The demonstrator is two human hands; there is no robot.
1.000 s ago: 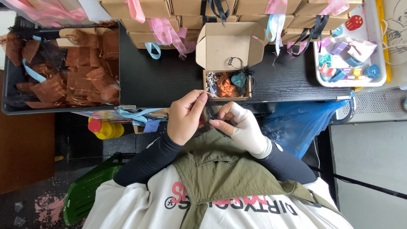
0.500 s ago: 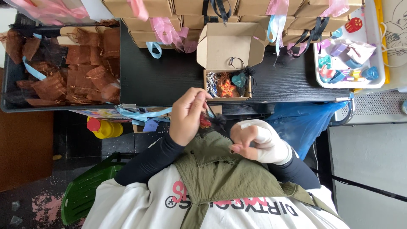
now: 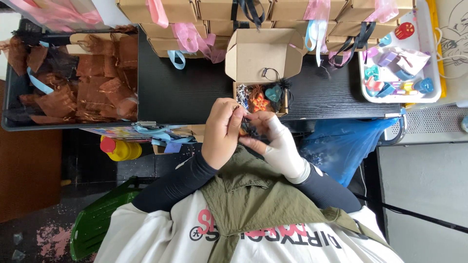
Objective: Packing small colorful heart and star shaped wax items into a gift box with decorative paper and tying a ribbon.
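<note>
Head view. The left hand (image 3: pixel 223 131), bare, and the right hand (image 3: pixel 277 145), in a thin white glove, meet at the near edge of the black table (image 3: pixel 185 92). Both sets of fingers are pinched on a small dark pouch (image 3: pixel 249 130) held between them; its fabric looks sheer and soft, and its exact shape cannot be told. The pouch sits just near of the open box (image 3: pixel 263 58), not touching it as far as the view shows.

The box is plain brown cardboard with its lid flap raised to the far side. Inside lie small trinkets (image 3: pixel 263 97): an orange star shape, a teal heart and a dark ring.

Along the far edge runs a row of closed boxes (image 3: pixel 219 9) tied with pink, black and blue ribbon. At the left a dark bin (image 3: pixel 9 97) holds crumpled copper-brown organza bags (image 3: pixel 92 83). At the right a white tray (image 3: pixel 434 63) carries glossy coloured charms.

Bare table surface lies between the bin and the open box. A blue plastic bag (image 3: pixel 341 141) hangs below the table's near-right edge.
</note>
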